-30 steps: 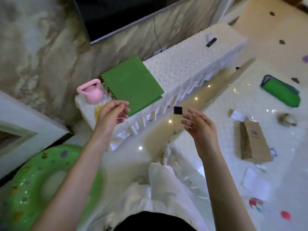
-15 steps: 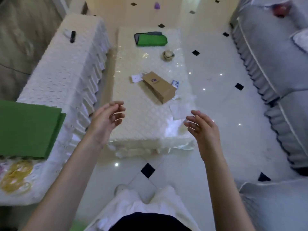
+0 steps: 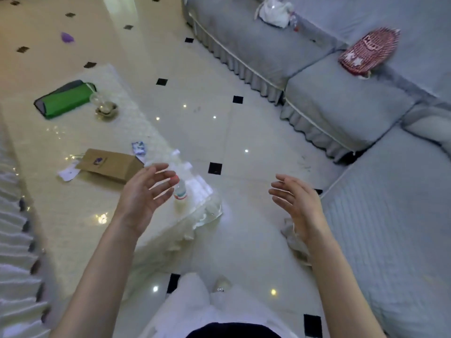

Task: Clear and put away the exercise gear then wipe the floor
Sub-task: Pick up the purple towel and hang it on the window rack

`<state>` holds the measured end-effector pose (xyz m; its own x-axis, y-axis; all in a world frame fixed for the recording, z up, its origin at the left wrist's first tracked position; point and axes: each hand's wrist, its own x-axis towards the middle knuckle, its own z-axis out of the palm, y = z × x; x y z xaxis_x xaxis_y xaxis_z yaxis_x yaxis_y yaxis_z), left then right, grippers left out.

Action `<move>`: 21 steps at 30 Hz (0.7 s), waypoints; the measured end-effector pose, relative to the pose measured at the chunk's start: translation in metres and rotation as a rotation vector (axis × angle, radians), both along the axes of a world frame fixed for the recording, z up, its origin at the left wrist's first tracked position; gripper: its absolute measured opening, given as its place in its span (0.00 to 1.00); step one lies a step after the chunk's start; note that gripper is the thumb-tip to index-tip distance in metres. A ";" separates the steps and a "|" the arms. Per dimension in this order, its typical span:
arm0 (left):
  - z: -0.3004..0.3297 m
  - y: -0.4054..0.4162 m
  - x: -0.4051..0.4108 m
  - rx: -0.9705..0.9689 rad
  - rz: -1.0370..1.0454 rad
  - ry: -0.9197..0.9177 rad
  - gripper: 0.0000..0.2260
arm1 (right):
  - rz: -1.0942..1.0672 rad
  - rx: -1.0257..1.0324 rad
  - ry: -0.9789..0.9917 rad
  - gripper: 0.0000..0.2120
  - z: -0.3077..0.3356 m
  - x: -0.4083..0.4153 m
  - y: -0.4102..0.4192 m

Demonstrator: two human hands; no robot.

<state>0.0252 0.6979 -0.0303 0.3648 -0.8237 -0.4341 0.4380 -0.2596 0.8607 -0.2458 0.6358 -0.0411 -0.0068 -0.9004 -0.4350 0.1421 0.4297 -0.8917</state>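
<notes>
Far left on the low table [image 3: 73,215] we log the green mat [image 3: 64,100], long axis running left-right; both hands spread, holding nothing, left hand [image 3: 144,193] nearer it than right hand [image 3: 296,203].

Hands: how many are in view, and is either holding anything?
2. The left hand hangs open above the low table's near corner; the right hand hangs open over the floor beside the sofa. Neither holds anything.
</notes>
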 end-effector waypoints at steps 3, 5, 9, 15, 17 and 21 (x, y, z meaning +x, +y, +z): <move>-0.002 -0.042 -0.018 0.019 -0.067 0.003 0.09 | -0.072 0.007 0.005 0.08 -0.002 -0.022 -0.028; -0.002 -0.072 -0.028 0.026 -0.089 -0.013 0.09 | -0.094 0.000 0.015 0.08 -0.005 -0.033 -0.049; 0.002 -0.140 -0.033 0.008 -0.096 -0.038 0.10 | -0.123 0.007 -0.037 0.08 -0.007 -0.044 -0.108; 0.010 -0.262 -0.022 -0.013 -0.086 -0.055 0.10 | -0.178 -0.011 -0.123 0.09 0.007 -0.034 -0.225; 0.011 -0.297 -0.019 -0.021 -0.101 -0.048 0.10 | -0.181 -0.012 -0.138 0.09 0.012 -0.030 -0.259; 0.010 -0.357 -0.013 -0.007 -0.122 0.042 0.11 | -0.181 -0.006 -0.130 0.09 0.014 -0.024 -0.318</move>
